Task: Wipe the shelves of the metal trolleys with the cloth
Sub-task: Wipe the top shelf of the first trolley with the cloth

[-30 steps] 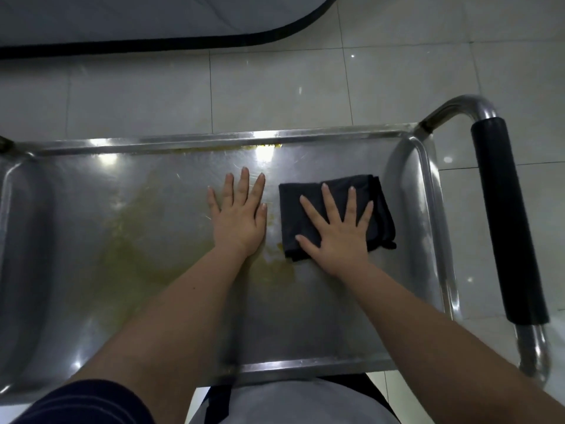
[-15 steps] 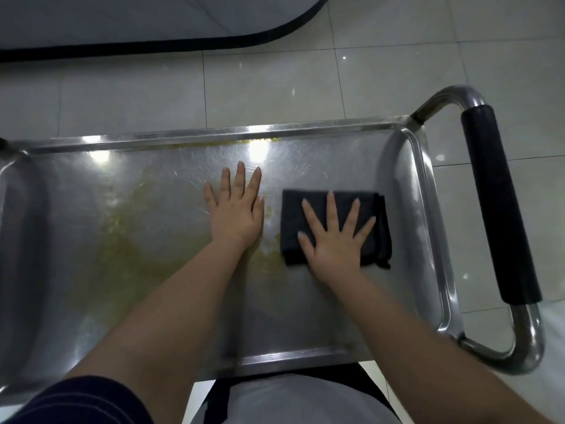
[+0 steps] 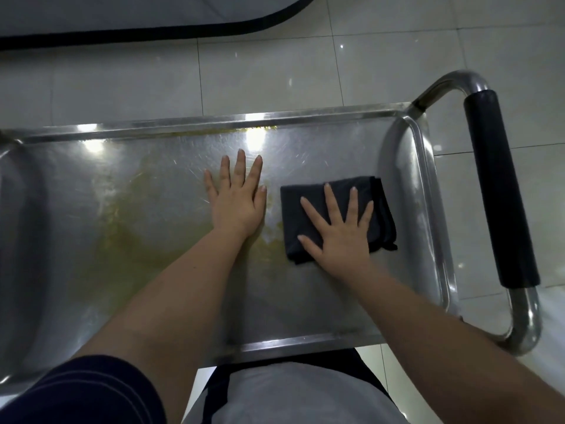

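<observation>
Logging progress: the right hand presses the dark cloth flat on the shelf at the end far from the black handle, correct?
Wrong end. In the head view the right hand presses the dark cloth flat on the shelf at the end beside the black handle.

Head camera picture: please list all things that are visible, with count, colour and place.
trolley shelf: one, shiny steel, middle of picture
stain: one patch, yellowish, left and middle of shelf
cloth: one, black, folded, right part of shelf
handle: one, steel with black grip, trolley's right end
floor tiles: many, pale grey, around the trolley
sheet: one, grey with black edge, top left
garment: one, grey, bottom centre
sleeve: one, dark blue, bottom left
left hand: one, flat on bare shelf, beside the cloth
right hand: one, fingers spread, pressing on the cloth
</observation>
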Demonstrator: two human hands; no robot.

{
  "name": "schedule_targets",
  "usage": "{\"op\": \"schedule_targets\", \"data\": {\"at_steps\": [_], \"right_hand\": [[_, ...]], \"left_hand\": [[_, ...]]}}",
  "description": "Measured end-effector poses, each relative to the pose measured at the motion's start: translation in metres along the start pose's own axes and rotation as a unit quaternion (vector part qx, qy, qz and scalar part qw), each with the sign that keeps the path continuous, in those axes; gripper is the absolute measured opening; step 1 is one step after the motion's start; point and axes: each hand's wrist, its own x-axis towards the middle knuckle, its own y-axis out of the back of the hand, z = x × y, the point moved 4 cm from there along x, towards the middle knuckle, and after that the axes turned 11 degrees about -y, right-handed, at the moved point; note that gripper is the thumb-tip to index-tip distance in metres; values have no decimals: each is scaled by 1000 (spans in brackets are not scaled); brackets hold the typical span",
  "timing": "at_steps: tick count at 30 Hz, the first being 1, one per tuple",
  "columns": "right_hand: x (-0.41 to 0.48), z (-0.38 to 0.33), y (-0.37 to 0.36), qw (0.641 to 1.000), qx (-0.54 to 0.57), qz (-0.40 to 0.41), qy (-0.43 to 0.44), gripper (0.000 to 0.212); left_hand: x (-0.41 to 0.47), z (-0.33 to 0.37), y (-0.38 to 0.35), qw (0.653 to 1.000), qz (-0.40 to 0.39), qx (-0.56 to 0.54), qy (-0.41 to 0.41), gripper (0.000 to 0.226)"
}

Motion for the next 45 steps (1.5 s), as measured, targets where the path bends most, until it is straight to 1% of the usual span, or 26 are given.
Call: {"op": "schedule_targets", "data": {"at_steps": [4,7,10,14,17,20,24,27,31,33,34,36,39,41,43,45], "right_hand": [[-108,12,-37,1000,-9,-15,24,75],[-139,14,-48,999,-12,-39,20,76],[-103,12,-37,999,0,-41,6,77],[4,3,-3,998,20,-12,-58,75],[86,-12,29,996,11,-33,-86,73],[129,-24,44,995,21,-36,-93,70],[130,-21,43,996,12,-24,-82,70],[133,11,47,997,6,-30,-76,69],[135,87,53,987,0,-49,-154,69],[132,101,53,982,-5,-64,-179,69],[129,98,53,982,-3,-68,-178,69],[119,76,47,987,3,-65,-146,70],[87,27,31,997,-13,-37,-62,72],[68,11,22,999,-24,-24,-21,72],[63,24,23,999,-25,-24,-18,71],[63,59,26,997,-18,-26,-67,70]], "left_hand": [[-1,0,1,1000,2,-9,0,58],[-2,-1,0,1000,2,-6,0,58],[0,-2,-1,1000,4,-6,-1,59],[1,-2,-2,1000,7,-3,-7,59],[2,-2,-4,1000,9,0,-3,59],[4,-3,-5,1000,20,-3,-1,59],[3,-2,-6,1000,22,-4,-3,59],[3,-2,-6,1000,21,-11,-6,59],[4,2,-7,999,26,-17,-11,59],[5,6,-8,1000,22,-11,-12,59],[5,7,-8,1000,21,-9,-13,59],[5,9,-7,1000,23,-10,-12,59],[3,7,-6,999,28,-12,-9,58],[3,7,-6,999,29,-12,-8,57],[3,7,-6,1000,27,-12,-8,57],[4,8,-6,1000,26,-14,-8,57]]}}
